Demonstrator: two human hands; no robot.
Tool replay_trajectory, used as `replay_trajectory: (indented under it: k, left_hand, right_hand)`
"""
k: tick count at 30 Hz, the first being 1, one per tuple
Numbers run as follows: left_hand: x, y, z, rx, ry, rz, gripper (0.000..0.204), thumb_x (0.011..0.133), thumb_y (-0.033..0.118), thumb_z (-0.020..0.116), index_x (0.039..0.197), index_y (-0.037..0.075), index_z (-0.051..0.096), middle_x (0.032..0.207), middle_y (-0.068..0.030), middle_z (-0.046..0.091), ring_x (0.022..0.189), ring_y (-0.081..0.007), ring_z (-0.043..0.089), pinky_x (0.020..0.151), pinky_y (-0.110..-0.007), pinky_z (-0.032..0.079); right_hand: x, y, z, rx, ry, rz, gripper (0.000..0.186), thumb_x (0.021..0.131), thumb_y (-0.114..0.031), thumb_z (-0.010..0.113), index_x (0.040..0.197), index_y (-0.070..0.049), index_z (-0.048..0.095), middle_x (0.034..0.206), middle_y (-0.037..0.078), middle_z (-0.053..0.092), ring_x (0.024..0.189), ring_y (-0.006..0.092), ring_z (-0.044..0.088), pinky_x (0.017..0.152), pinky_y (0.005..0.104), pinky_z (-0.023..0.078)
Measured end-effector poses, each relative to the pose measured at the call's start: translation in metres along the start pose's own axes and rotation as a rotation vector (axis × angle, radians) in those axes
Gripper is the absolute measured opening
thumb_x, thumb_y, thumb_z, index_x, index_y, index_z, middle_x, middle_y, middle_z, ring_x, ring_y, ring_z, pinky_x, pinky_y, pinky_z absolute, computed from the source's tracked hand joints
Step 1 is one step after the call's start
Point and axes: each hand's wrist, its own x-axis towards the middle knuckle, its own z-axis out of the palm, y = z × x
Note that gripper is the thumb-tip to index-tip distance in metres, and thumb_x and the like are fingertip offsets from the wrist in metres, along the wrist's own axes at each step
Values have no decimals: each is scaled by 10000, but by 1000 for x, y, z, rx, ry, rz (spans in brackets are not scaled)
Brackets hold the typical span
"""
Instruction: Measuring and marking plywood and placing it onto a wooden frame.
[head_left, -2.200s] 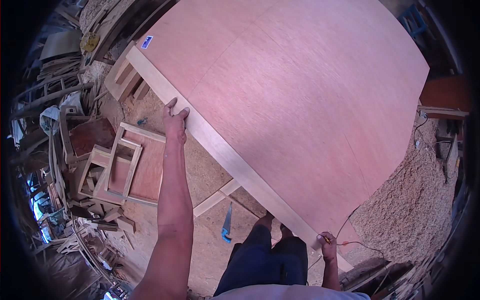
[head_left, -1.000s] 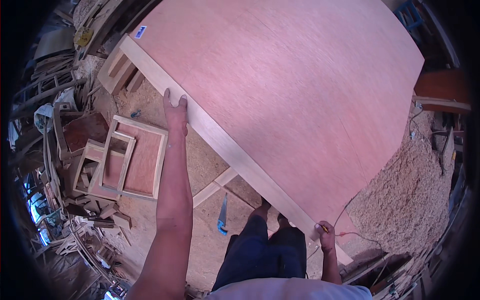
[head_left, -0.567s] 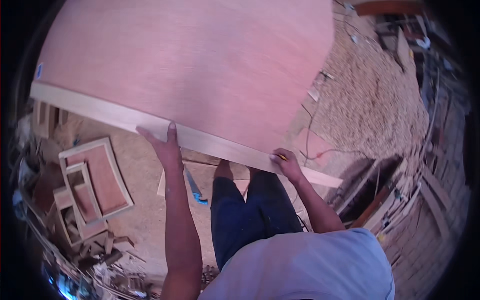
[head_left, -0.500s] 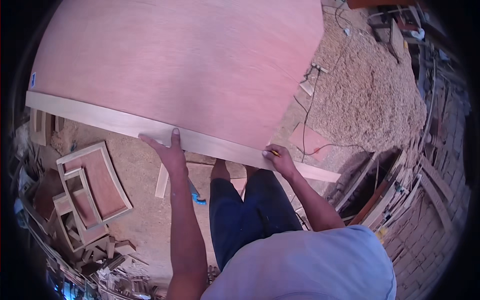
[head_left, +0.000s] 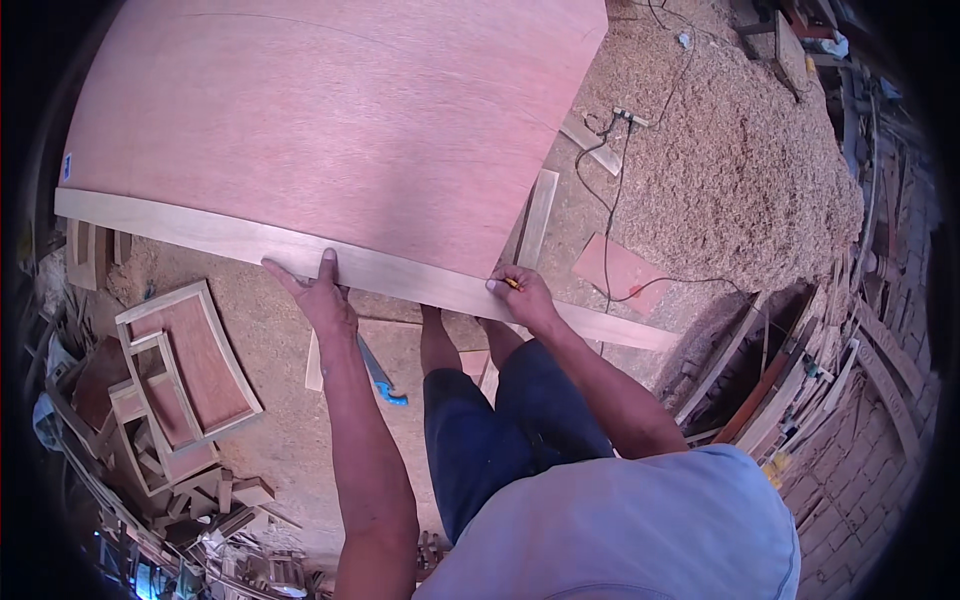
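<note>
A large pinkish plywood sheet [head_left: 330, 120] spreads out in front of me. Along its near edge lies a long pale wooden strip [head_left: 400, 274], its right end jutting past the sheet. My left hand [head_left: 322, 300] grips the strip near its middle, thumb on top and index finger stretched along the near edge; its other fingers are partly hidden. Farther right, my right hand [head_left: 528, 300] is closed on a short yellow pencil [head_left: 513, 284], held low over the strip near the plywood's right corner. The pencil's tip is too small to make out.
Wood shavings [head_left: 740, 180] are heaped at the right, with a black cable [head_left: 612, 190] before them. A blue-handled handsaw [head_left: 388, 388] lies by my legs. Wooden frames [head_left: 215, 365] and offcuts [head_left: 215, 500] lie at the left. Timber [head_left: 760, 385] is stacked at the right.
Both hands have shifted left along the strip, the right one more. The plywood's right edge now sits farther left, showing more of the wood pieces on the floor beside it.
</note>
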Motion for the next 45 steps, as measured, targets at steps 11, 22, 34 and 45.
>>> replay_trajectory:
  k: [11,22,34,45]
  left_hand:
    - [8,4,12,37,67,70,1182,912,-124,723,1774,254,10,1762,-182,243,1464,-327,471,1194,-432,457]
    - [-1,18,-4,-103,103,119,1190,882,-165,702,1778,234,27,1767,-216,247,1490,-323,453,1229,-420,417]
    - [8,13,0,-333,62,-9,1159,926,-155,700,1769,169,-26,1636,-214,445,1384,-296,556,1141,-403,500]
    - [12,0,-9,-34,68,59,1079,949,21,788,1737,15,51,1808,-213,153,1677,-332,139,1335,-415,223]
  right_hand:
    - [1,-38,-28,-267,-50,-144,291,984,-258,771,1056,23,752,920,87,741,876,151,673,812,339,539]
    - [-34,-251,16,-481,-138,-519,235,1063,-165,612,1223,-12,692,1005,169,784,917,235,777,807,373,581]
    - [164,-440,379,-350,-325,-1123,329,971,-223,693,1269,-81,701,1101,176,791,1062,376,744,984,487,560]
    - [190,-484,444,-474,-261,-1108,284,959,-256,665,1203,-173,786,991,106,804,1039,305,744,1049,495,462]
